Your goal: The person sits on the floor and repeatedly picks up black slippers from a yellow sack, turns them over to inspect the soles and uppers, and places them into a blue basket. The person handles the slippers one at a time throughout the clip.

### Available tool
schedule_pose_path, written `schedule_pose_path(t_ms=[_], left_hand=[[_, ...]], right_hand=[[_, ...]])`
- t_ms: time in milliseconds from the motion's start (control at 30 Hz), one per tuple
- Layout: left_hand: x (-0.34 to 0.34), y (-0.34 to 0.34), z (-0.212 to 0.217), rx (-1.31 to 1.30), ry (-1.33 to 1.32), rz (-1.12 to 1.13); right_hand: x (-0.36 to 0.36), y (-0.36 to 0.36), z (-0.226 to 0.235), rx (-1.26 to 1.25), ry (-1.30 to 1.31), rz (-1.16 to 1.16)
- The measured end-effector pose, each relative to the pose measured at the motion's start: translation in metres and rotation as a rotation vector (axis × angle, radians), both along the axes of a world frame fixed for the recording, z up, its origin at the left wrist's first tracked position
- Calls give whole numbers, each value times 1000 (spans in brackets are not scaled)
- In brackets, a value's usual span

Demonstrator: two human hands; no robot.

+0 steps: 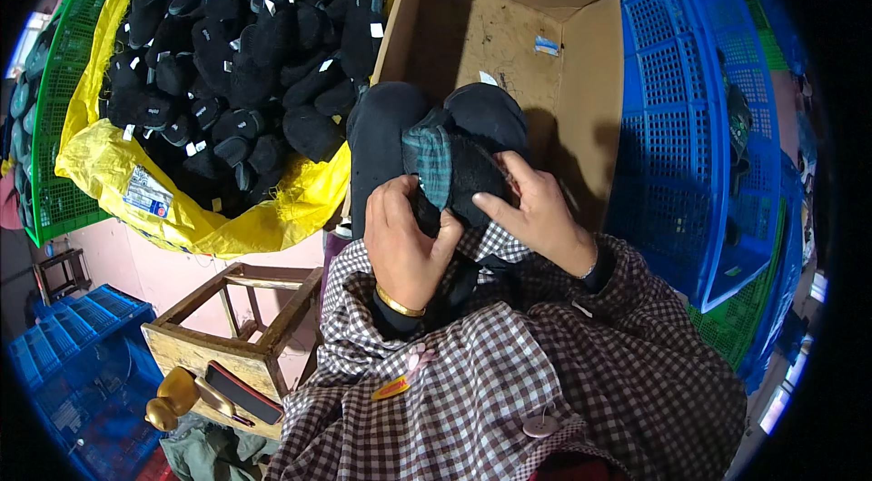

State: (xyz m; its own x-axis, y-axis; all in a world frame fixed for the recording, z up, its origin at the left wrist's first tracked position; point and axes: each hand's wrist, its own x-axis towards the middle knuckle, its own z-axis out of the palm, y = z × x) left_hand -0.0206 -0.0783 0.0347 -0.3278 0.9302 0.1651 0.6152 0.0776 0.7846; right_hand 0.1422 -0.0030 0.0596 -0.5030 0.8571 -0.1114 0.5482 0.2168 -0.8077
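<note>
Over my lap I hold a dark slipper (474, 174) with green plaid lining. The fingers of my left hand (404, 240) are curled and pinch its near left edge. From the other side, my right hand (543, 219) grips it, the thumb along the near edge and the fingers on the far right part. My palms hide some of its lower part. Ahead on the left, a big yellow sack (86, 140) gapes wide, full of black slippers (238, 125) with small white tags.
An open cardboard box (590, 72) stands beyond my knees, with small scraps inside. Blue plastic crates (668, 99) rise at the right. At the lower left are a wooden stool (200, 336) bearing a phone (243, 393), and a blue crate (91, 345). A green crate (68, 109) stands far left.
</note>
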Motion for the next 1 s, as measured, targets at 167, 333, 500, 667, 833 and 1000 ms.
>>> schedule_pose_path(t_ms=[167, 333, 500, 667, 833, 1000], left_hand=[[-4, 6, 2, -24, -204, 63], [-10, 8, 8, 11, -223, -9], [-17, 8, 18, 10, -101, -76], [-9, 25, 27, 49, 40, -82], [-3, -3, 15, 95, 150, -141], [5, -10, 11, 69, 187, 36]], right_hand=[[-8, -1, -22, -44, -9, 62], [-23, -2, -16, -91, 0, 90], [-39, 3, -29, -192, 16, 147], [-50, 23, -38, -346, 220, 119], [-35, 16, -57, -388, 398, 109], [-34, -5, -46, -267, 451, 13]])
